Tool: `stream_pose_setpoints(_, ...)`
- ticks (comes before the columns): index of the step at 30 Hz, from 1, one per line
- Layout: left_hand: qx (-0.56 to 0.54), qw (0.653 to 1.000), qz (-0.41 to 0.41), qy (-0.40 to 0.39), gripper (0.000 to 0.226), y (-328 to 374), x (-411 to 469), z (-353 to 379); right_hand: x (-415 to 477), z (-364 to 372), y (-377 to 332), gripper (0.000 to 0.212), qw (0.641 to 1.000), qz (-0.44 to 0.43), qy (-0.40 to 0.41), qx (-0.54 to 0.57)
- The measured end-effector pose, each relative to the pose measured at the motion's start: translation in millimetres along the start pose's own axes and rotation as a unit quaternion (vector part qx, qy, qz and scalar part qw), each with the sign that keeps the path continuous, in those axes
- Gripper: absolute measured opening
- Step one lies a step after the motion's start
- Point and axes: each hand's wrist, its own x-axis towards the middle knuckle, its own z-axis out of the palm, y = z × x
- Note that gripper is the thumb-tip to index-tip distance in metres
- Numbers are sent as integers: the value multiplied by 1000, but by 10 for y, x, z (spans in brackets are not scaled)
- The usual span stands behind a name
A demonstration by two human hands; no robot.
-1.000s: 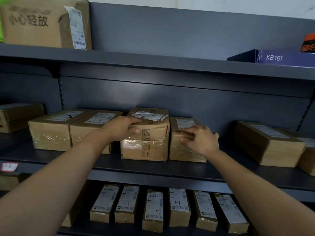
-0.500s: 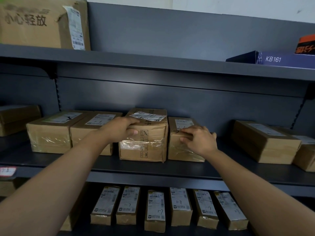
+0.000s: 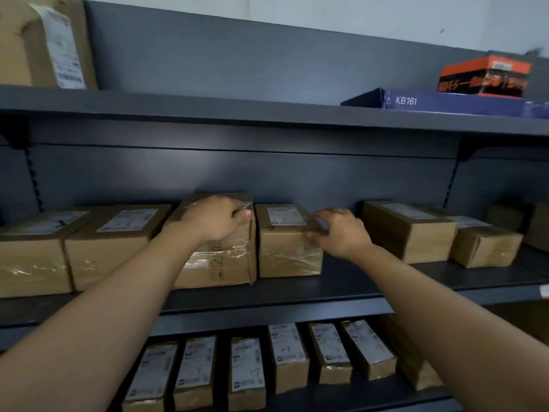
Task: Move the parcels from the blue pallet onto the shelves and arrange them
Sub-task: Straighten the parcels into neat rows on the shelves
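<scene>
A row of brown cardboard parcels stands on the middle shelf point(image 3: 341, 285). My left hand point(image 3: 215, 218) lies on top of the tallest parcel point(image 3: 225, 263), fingers curled over its upper right edge. My right hand point(image 3: 338, 230) grips the front right corner of the smaller parcel point(image 3: 285, 248) just to its right, fingers bent on the taped top. The two parcels stand side by side, almost touching. The blue pallet is out of view.
Two flat parcels point(image 3: 110, 242) sit left of the tall one, two more point(image 3: 416, 230) to the right. Several narrow labelled boxes point(image 3: 285, 352) line the lower shelf. The upper shelf holds a large carton point(image 3: 44, 40), a blue KB161 box point(image 3: 445, 101) and an orange box point(image 3: 484, 75).
The view has swung to the right and the frame is blurred. My left hand slid further onto the tall parcel's top; my right hand moved to the small parcel's right corner.
</scene>
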Motion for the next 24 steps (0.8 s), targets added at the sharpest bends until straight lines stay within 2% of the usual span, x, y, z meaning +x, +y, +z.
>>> stream_pose_setpoints(5, 15, 998, 52, 5, 44, 571, 343, 110, -39, -265, 569, 59, 999, 44, 11, -16)
stream_pose_setpoints(14, 9, 996, 84, -25, 48, 1921, 961, 616, -91, -652, 1936, 57, 990, 131, 26, -53)
stream_pose_setpoints(19, -31, 995, 88, -47, 53, 2686, 1264, 860, -51, -806, 2729, 61, 979, 194, -23, -65)
stream_pose_setpoints(24, -62, 991, 92, -75, 71, 3219, 1482, 1091, -19, -815, 3369, 80, 960, 256, -103, -40)
